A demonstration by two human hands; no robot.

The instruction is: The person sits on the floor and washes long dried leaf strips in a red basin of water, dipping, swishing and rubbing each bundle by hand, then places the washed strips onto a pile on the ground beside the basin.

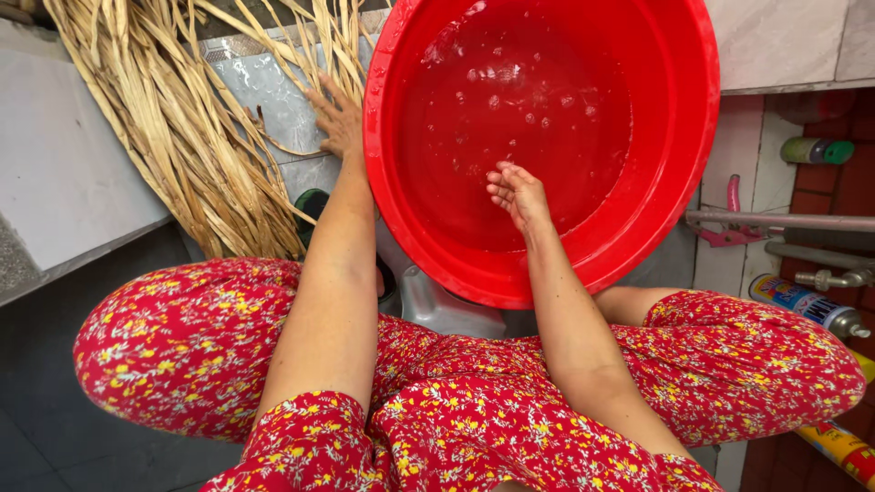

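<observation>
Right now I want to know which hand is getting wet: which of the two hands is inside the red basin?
The right hand, fingers curled over the water in the red basin. The left hand lies outside it, spread on the wet tile by the dried leaves.

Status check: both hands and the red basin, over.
Left hand flat, fingers spread, on dried straw-coloured leaf strips. Right hand loosely cupped, holding nothing, inside round red plastic basin of water. Nothing in the way.

Blue-labelled spray can [807, 306], perhaps yellow can [843, 448], right
</observation>
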